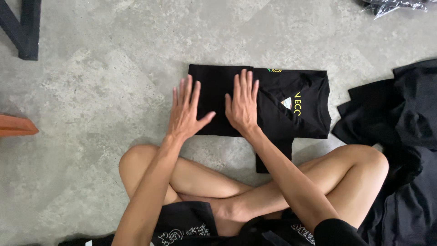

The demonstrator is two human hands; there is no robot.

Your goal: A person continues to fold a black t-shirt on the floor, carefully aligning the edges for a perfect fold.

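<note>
Pressing flat, both hands lie on a folded black t-shirt (pixel 273 107) on the concrete floor (pixel 91 91), mid-floor, just ahead of the person's crossed bare legs (pixel 218 182); left hand (pixel 185 114) open, fingers spread, palm down on the shirt's left edge, partly over bare floor, grip apart, clamped on nothing; right hand (pixel 243 105) open too, fingers together and straight, palm flat on the shirt's middle, grip apart, nothing pinched; shirt folded to a rough rectangle, neck end toward the right, one narrow flap hanging off its near edge toward the knee; yellow printed lettering (pixel 297 104) runs vertically near the collar, small white-and-orange neck label (pixel 286 103) just left of it, small yellow-green mark (pixel 274 70) at the far edge; heap of black garments (pixel 400 118) at the floor's right edge, near the shirt but apart; crinkled dark plastic bag (pixel 396 5) at far right corner; dark frame leg (pixel 25 27) at far left corner; orange object (pixel 16 126) at left edge.
</note>
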